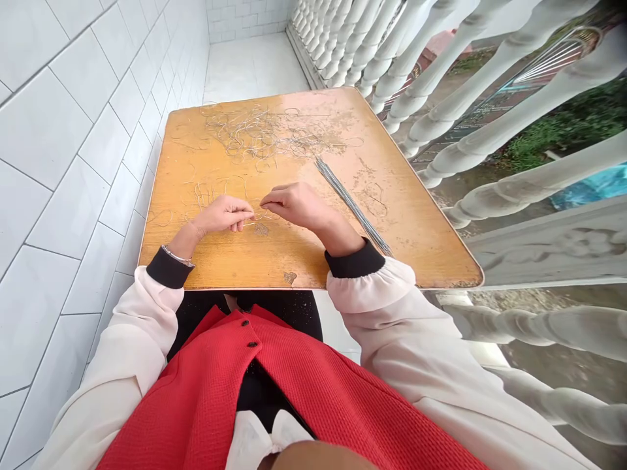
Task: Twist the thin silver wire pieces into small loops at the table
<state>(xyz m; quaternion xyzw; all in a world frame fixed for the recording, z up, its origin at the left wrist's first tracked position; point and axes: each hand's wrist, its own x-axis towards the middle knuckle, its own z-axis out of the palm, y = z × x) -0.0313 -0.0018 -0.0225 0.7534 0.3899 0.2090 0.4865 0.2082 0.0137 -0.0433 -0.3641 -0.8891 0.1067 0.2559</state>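
Observation:
Over the near part of the wooden table [220, 264], my left hand [226, 214] and my right hand [298, 203] face each other, fingertips close together. Both are pinched, and a thin wire seems to run between them, though it is too fine to follow. A bundle of straight grey wires [351, 203] lies slanting beside my right wrist. Past my hands a tangle of thin bent wires [264, 134] spreads over the far half. A few more bent wires [203, 194] lie just beyond my left hand.
A white tiled wall [63, 163] runs along the left. White balusters [421, 78] stand close along the table's right side, with greenery [563, 124] outside. The table's near edge is at my lap.

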